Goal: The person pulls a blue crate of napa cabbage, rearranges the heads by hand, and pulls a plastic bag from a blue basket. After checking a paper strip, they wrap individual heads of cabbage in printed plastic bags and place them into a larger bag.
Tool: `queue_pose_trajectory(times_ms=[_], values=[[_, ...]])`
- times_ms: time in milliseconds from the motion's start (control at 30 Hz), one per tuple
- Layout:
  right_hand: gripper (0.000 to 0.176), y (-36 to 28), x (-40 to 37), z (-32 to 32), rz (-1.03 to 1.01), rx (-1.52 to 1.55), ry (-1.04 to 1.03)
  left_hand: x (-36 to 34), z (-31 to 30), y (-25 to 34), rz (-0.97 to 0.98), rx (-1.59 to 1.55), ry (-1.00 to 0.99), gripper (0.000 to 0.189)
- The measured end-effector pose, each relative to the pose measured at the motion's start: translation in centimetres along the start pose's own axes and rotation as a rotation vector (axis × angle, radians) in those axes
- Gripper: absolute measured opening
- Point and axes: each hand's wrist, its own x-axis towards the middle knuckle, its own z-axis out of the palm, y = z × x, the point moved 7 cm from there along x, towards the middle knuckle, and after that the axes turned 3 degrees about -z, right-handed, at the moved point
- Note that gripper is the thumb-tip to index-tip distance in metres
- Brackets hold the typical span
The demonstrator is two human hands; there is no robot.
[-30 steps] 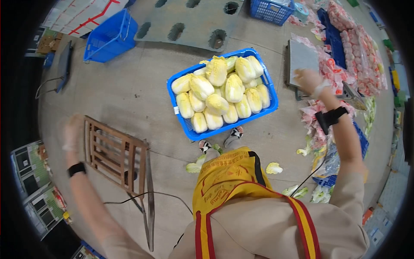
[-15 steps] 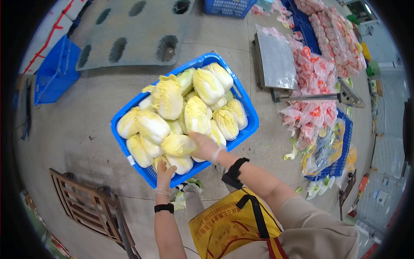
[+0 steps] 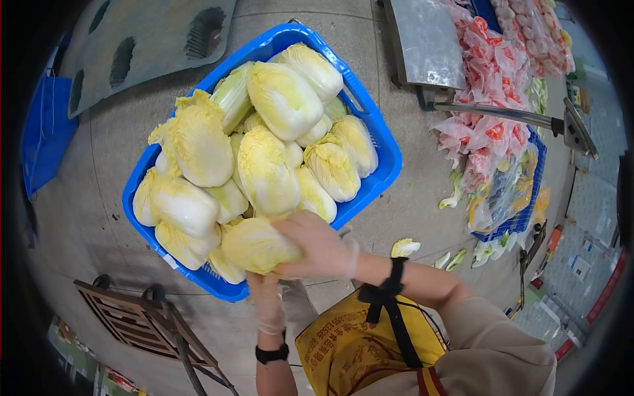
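Observation:
A blue crate (image 3: 380, 158) full of pale yellow and white cabbages (image 3: 267, 171) stands on the floor before me. My right hand (image 3: 317, 247) grips one cabbage (image 3: 259, 246) at the crate's near edge, its fingers wrapped round the right end. Just below that cabbage is my left hand (image 3: 266, 303), with its fingertips hidden behind the cabbage and blurred. Both hands seem to wear thin clear gloves. A yellow printed apron (image 3: 363, 343) covers my front.
A metal platform scale (image 3: 426, 46) is at the upper right, beside pink and white plastic bags (image 3: 492, 79). Loose leaves (image 3: 404, 248) lie on the floor. A grey pallet (image 3: 152, 39) is at the upper left, a blue bin (image 3: 49, 132) at the left, a brown slatted cart (image 3: 142, 321) at the lower left.
My right hand has taken hold of a cabbage and lifted it toward me. My left hand has moved from the crate's near corner to beneath that cabbage. The crate looks closer.

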Motion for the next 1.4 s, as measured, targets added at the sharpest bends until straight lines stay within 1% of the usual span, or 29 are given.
queue_pose_trajectory(times_ms=[67, 133, 200, 233, 300, 333, 367, 400, 433, 467, 533, 567, 633, 667, 733, 767, 800, 833, 867, 967, 1033, 1067, 1133, 1167, 1233, 1300, 1333, 1367, 1400], values=[[0.06, 1.4, -1.9, -4.4, 0.11, 0.118, 0.22, -0.4, 4.4, 0.6, -0.029, 0.035, -0.044, 0.047], [0.059, 5.2, -3.1, -7.5, 0.24, 0.198, 0.351, 1.0, 8.5, 0.8, -0.05, 0.067, -0.092, 0.046], [0.059, 9.0, -3.3, -10.8, 0.329, 0.291, 0.44, 3.3, 12.9, 1.6, 0.136, 0.477, -0.182, 0.045], [0.059, 10.2, -2.6, -12.5, 0.323, 0.29, 0.442, 4.9, 14.7, 1.7, 0.142, 0.477, -0.183, 0.045], [0.061, 12.6, -1.0, -14.7, 0.386, 0.138, 0.3, 7.8, 18.2, 1.4, 0.136, 0.515, -0.265, 0.046], [0.061, 14.8, -0.4, -14.6, 0.389, 0.142, 0.299, 9.1, 19.0, 0.3, 0.131, 0.518, -0.263, 0.046], [0.062, 17.5, -0.3, -14.1, 0.398, 0.026, 0.347, 10.4, 19.5, -1.4, 0.134, 0.563, -0.257, 0.05], [0.064, 17.8, 0.4, -14.4, 0.405, -0.092, 0.395, 11.2, 20.2, -2.2, 0.138, 0.609, -0.251, 0.054], [0.07, 17.6, 0.2, -14.8, 0.395, -0.21, 0.389, 11.3, 20.1, -2.8, 0.135, 0.642, -0.161, 0.064], [0.07, 17.6, 0.0, -15.0, 0.401, -0.202, 0.388, 11.5, 20.3, -3.5, 0.129, 0.649, -0.16, 0.064], [0.073, 17.1, -0.7, -15.2, 0.344, -0.205, 0.434, 11.2, 21.2, -3.6, 0.025, 0.41, -0.234, 0.069], [0.073, 17.1, -1.0, -14.9, 0.349, -0.198, 0.433, 11.2, 21.1, -3.7, 0.019, 0.416, -0.233, 0.069], [0.073, 17.3, -1.1, -14.4, 0.438, -0.351, 0.333, 11.3, 21.0, -4.0, 0.048, 0.516, -0.258, 0.065], [0.073, 17.3, -0.7, -14.2, 0.44, -0.35, 0.331, 11.4, 20.5, -4.2, 0.045, 0.517, -0.257, 0.065], [0.07, 17.0, 0.3, -13.6, 0.62, -0.288, 0.259, 11.6, 18.5, -4.4, 0.074, 0.56, -0.166, 0.061], [0.07, 17.6, 0.1, -13.3, 0.616, -0.273, 0.244, 11.2, 17.9, -4.8, 0.065, 0.566, -0.146, 0.061], [0.067, 18.8, 0.3, -13.7, 0.594, -0.276, 0.279, 11.0, 17.4, -4.5, 0.125, 0.623, -0.14, 0.059], [0.065, 19.7, 0.6, -13.8, 0.566, -0.274, 0.315, 10.9, 16.7, -3.7, 0.19, 0.684, -0.128, 0.057], [0.065, 20.2, 0.5, -13.5, 0.541, -0.248, 0.299, 10.4, 15.5, -2.8, 0.192, 0.695, -0.09, 0.057], [0.058, 20.8, -0.2, -14.3, 0.439, -0.196, 0.305, 8.3, 13.3, 0.0, 0.256, 0.701, -0.108, 0.052], [0.049, 18.5, -0.5, -15.9, 0.245, -0.312, 0.467, 7.1, 9.0, 2.8, 0.343, 0.695, 0.077, 0.048], [0.049, 17.4, -0.5, -16.0, 0.234, -0.306, 0.458, 7.1, 6.4, 4.7, 0.377, 0.663, 0.228, 0.05], [0.044, 14.8, -1.0, -17.9, 0.349, -0.063, 0.578, 7.9, 2.2, 9.7, 0.494, 0.583, 0.484, 0.055], [0.044, 13.8, -1.0, -17.5, 0.346, -0.064, 0.569, 8.6, 0.6, 12.1, 0.577, 0.537, 0.589, 0.058], [0.041, 11.0, 0.2, -14.7, 0.221, -0.024, 0.416, 11.1, -0.8, 16.2, 0.644, 0.8, 0.659, 0.063], [0.041, 9.8, 1.7, -10.3, 0.277, 0.182, 0.286, 14.0, -2.0, 18.8, 0.734, 0.972, 0.652, 0.058], [0.043, 10.5, 2.0, -7.8, 0.368, 0.247, 0.237, 13.3, -2.0, 19.5, 0.727, 0.97, 0.657, 0.058], [0.045, 11.5, 2.4, -5.3, 0.458, 0.311, 0.189, 12.9, -1.8, 19.9, 0.642, 0.695, 0.515, 0.056], [0.045, 11.5, 3.3, -3.7, 0.457, 0.306, 0.189, 12.9, -1.2, 19.7, 0.555, 0.422, 0.366, 0.054]])
